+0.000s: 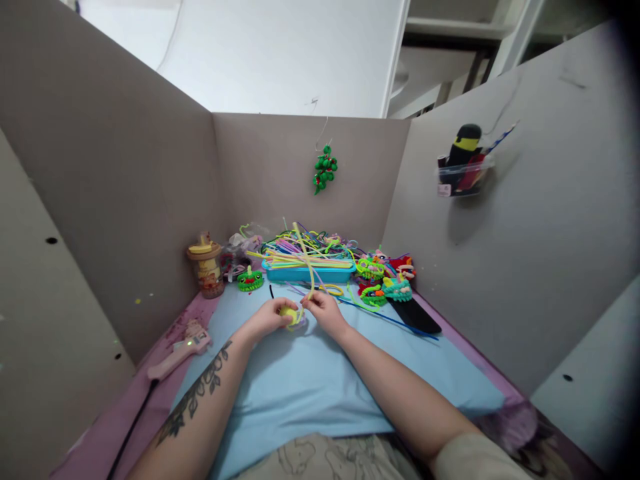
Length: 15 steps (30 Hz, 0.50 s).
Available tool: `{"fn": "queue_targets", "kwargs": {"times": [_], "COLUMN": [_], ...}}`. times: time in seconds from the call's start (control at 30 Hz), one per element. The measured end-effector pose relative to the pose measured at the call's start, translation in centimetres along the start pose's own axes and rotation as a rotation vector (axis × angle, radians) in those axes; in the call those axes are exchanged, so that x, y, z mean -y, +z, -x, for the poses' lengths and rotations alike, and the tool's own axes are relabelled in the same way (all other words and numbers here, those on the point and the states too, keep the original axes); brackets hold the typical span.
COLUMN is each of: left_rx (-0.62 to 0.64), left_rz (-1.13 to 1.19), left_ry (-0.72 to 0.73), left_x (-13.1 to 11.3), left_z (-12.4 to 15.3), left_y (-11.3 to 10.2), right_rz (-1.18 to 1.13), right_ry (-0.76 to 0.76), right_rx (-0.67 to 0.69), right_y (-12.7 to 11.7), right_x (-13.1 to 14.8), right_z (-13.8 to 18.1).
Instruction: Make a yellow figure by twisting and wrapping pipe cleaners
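Observation:
My left hand [274, 315] is closed around a small yellow and lilac pipe-cleaner piece [291, 316], low over the blue cloth [310, 380]. Beside it, my right hand [324, 312] pinches a pale yellow pipe cleaner [306, 257]. That stem rises from the fingers, bends, and points up toward the back, in front of the tray. Its lower end runs down to the piece in my left hand. Part of the piece is hidden by the left fingers.
A blue tray [310, 273] heaped with pipe cleaners stands behind the hands. Finished pipe-cleaner figures [397, 289] and a black strip [415, 316] lie to the right. At left are a lidded cup [206, 268], a green figure [250, 279] and a corded pink glue gun [181, 352]. Grey panels [270, 173] enclose the table.

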<state>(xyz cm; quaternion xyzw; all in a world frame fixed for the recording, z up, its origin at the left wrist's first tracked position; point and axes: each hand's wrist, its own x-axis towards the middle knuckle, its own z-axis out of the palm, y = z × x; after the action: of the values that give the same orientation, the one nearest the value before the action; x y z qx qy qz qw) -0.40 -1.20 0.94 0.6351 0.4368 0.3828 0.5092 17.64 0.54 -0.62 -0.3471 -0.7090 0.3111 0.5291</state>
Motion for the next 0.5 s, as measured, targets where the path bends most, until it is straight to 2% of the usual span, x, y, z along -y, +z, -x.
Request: {"fn": "queue_targets", "kwargs": {"times": [0.07,0.17,0.27,0.37,0.5], "left_rx": [-0.01,-0.104,-0.169,-0.159,-0.126], "left_rz": [0.03,0.064,0.114,0.164,0.181], "left_ry": [0.021,0.066,0.093,0.114,0.101], "left_x": [0.02,0.06,0.1,0.1,0.08], "left_z": [-0.07,-0.33,-0.56,-0.59,-0.5], "left_y": [-0.07,-0.27,-0.45,-0.52,-0.44], "right_rz": [0.001,0.054,0.16,0.272,0.324], "right_ry": [-0.01,-0.038,-0.126,-0.215,-0.281], "right_rx": [0.036,0.087,0.16,0.201,0.177], "right_y": [0.02,-0.02,0.04,0.2,0.22], "right_x": [0.34,0.58,0.36,-0.06,-0.33], "right_z": [0.04,0.14,0.29,0.43,0.49]}}
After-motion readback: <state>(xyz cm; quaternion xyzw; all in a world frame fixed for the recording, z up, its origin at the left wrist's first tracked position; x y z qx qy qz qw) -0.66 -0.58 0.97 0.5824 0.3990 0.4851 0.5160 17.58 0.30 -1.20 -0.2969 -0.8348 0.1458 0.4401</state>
